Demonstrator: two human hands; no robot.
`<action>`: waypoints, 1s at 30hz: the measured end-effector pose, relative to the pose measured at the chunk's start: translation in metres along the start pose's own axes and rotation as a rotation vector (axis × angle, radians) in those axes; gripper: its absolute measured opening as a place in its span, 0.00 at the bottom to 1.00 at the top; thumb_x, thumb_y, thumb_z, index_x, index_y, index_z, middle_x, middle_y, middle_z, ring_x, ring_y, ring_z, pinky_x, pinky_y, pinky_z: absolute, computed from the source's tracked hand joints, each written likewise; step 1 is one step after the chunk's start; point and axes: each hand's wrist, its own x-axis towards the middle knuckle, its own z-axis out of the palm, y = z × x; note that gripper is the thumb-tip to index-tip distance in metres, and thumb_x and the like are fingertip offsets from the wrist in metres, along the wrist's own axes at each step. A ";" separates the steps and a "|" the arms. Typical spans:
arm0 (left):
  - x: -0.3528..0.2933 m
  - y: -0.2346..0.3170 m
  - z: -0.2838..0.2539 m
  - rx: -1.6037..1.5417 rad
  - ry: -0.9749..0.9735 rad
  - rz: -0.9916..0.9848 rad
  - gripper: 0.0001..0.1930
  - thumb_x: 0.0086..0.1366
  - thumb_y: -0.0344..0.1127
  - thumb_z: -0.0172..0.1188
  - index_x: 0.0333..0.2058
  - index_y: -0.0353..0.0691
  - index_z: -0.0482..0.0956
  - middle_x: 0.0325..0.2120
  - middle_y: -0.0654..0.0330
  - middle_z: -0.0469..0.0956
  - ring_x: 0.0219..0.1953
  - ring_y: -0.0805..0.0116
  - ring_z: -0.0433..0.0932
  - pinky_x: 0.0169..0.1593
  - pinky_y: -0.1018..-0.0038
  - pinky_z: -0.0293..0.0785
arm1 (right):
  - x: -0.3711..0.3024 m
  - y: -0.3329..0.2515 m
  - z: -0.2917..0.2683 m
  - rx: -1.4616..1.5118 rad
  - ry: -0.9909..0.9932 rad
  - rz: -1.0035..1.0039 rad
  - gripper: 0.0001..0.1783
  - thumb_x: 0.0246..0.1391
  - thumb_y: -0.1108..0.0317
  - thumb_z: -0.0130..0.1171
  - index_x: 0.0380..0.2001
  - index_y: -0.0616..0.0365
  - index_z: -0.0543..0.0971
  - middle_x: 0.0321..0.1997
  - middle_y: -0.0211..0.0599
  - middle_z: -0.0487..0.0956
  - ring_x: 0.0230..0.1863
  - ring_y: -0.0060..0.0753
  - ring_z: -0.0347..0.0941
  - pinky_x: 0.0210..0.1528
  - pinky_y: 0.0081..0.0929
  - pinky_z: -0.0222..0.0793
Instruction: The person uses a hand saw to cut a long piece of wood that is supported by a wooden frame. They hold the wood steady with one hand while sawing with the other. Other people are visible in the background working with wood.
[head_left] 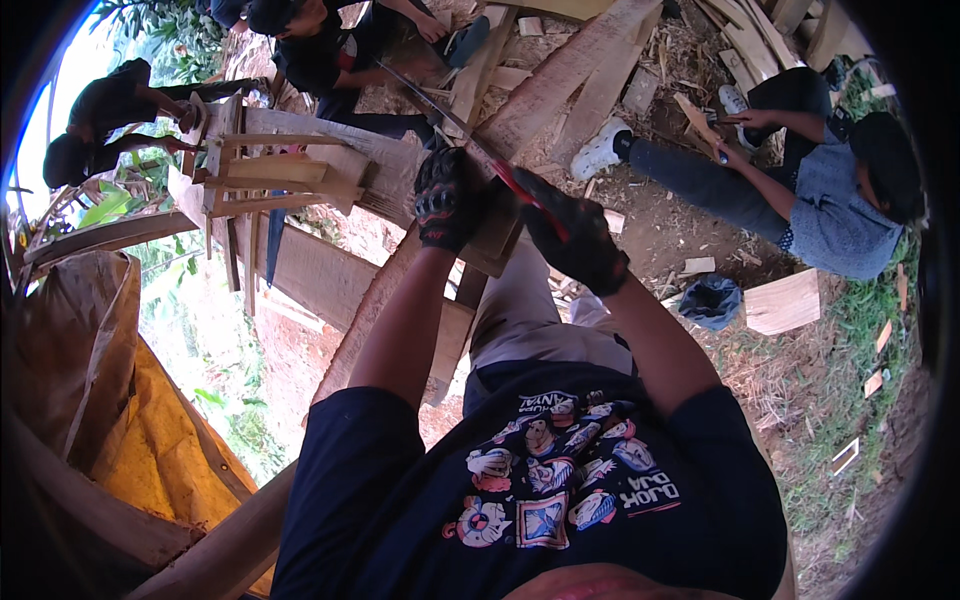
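My right hand (575,232), in a black glove, is closed round the red handle (538,203) of a handsaw. Its long thin blade (440,112) slants away to the upper left. Close beside the blade, my left hand (447,198), also in a black glove with hard knuckle guards, is closed at a wooden board (492,250). The fingertips are hidden, and so is most of the board beneath my hands. Whether the saw teeth touch the wood cannot be made out.
Long planks (570,65) lie ahead. At the left, wooden slats (280,175) rest on a plank frame. People work at far left and ahead; a seated person (840,215) at right holds a wood piece. A dark bag (710,302) and an orange tarp (180,430) lie nearby.
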 end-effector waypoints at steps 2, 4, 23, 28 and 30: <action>0.004 0.009 -0.003 0.006 -0.006 -0.007 0.41 0.60 0.61 0.76 0.62 0.38 0.78 0.61 0.42 0.79 0.65 0.38 0.77 0.70 0.47 0.71 | -0.046 -0.013 -0.036 -0.040 -0.088 0.149 0.32 0.70 0.65 0.63 0.75 0.52 0.74 0.52 0.49 0.90 0.39 0.50 0.91 0.41 0.43 0.86; 0.004 0.017 -0.008 0.015 -0.008 -0.014 0.42 0.59 0.61 0.77 0.63 0.38 0.77 0.61 0.42 0.79 0.64 0.39 0.78 0.69 0.47 0.72 | -0.074 -0.034 -0.069 0.061 -0.087 0.228 0.31 0.70 0.66 0.64 0.74 0.53 0.75 0.53 0.51 0.90 0.39 0.50 0.91 0.41 0.40 0.86; 0.005 0.012 -0.009 -0.020 -0.034 -0.008 0.41 0.61 0.66 0.74 0.59 0.37 0.78 0.56 0.43 0.81 0.61 0.40 0.79 0.66 0.49 0.74 | 0.034 0.019 0.004 0.195 0.057 0.183 0.24 0.73 0.63 0.64 0.69 0.53 0.82 0.55 0.58 0.89 0.55 0.58 0.89 0.52 0.43 0.85; 0.000 0.008 -0.002 -0.016 0.045 0.024 0.41 0.61 0.67 0.74 0.58 0.37 0.80 0.57 0.43 0.81 0.61 0.41 0.79 0.68 0.50 0.73 | 0.008 -0.002 -0.024 0.156 0.031 0.145 0.25 0.73 0.63 0.63 0.70 0.51 0.80 0.56 0.56 0.88 0.53 0.59 0.89 0.51 0.43 0.85; 0.003 0.013 -0.006 -0.017 0.019 -0.006 0.41 0.61 0.67 0.74 0.58 0.37 0.80 0.57 0.43 0.81 0.61 0.41 0.79 0.68 0.50 0.73 | 0.001 -0.013 -0.036 0.094 -0.029 0.186 0.25 0.73 0.63 0.63 0.71 0.51 0.79 0.58 0.54 0.88 0.53 0.57 0.89 0.51 0.43 0.86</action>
